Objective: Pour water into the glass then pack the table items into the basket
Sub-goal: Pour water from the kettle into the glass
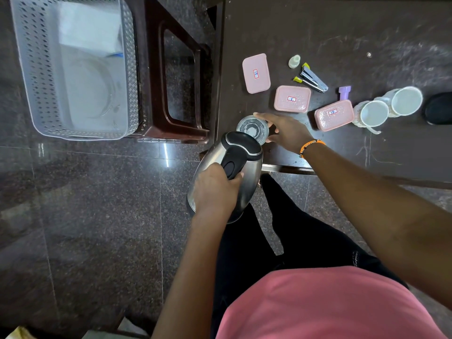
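A clear glass [250,128] stands near the front left corner of the dark table [342,33]. My right hand [286,130] wraps around its right side and steadies it. My left hand [215,189] grips the black handle of a steel kettle [244,172], which is tilted with its top over the glass. Whether water flows cannot be seen. A pale perforated basket [29,69] sits on a brown stool [156,81] to the left of the table, with white items inside.
On the table lie three pink lidded boxes [256,73] [292,99] [333,115], a stapler [314,80], a small white bottle [294,61], a purple piece [344,92], two white mugs [373,115] [406,101] and a black object [439,108] at the right edge.
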Tool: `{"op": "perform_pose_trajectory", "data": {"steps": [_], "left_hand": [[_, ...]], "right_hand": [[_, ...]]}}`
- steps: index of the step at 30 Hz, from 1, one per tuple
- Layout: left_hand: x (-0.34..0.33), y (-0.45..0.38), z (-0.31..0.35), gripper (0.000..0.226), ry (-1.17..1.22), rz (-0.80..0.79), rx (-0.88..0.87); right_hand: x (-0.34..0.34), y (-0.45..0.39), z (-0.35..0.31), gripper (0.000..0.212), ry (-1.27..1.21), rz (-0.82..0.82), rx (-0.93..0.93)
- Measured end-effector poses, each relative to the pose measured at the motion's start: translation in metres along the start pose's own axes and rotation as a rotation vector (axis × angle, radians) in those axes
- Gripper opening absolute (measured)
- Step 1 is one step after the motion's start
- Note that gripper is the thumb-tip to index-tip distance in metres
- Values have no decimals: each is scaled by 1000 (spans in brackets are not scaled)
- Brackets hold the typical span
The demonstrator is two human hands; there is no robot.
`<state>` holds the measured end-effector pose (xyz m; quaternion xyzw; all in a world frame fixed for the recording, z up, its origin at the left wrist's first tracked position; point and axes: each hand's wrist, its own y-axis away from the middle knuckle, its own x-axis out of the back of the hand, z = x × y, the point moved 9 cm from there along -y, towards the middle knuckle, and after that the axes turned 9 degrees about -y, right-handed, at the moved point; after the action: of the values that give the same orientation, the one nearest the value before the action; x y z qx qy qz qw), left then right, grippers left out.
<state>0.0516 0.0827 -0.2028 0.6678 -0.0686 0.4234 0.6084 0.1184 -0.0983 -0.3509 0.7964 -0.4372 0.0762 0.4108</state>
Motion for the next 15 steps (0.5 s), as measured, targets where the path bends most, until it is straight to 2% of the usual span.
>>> {"op": "perform_pose_trajectory", "data": {"steps": [15], "left_hand": [[0, -2, -2, 38, -13, 27, -16]], "right_hand": [[1, 1, 1, 72, 6, 7, -15]]}}
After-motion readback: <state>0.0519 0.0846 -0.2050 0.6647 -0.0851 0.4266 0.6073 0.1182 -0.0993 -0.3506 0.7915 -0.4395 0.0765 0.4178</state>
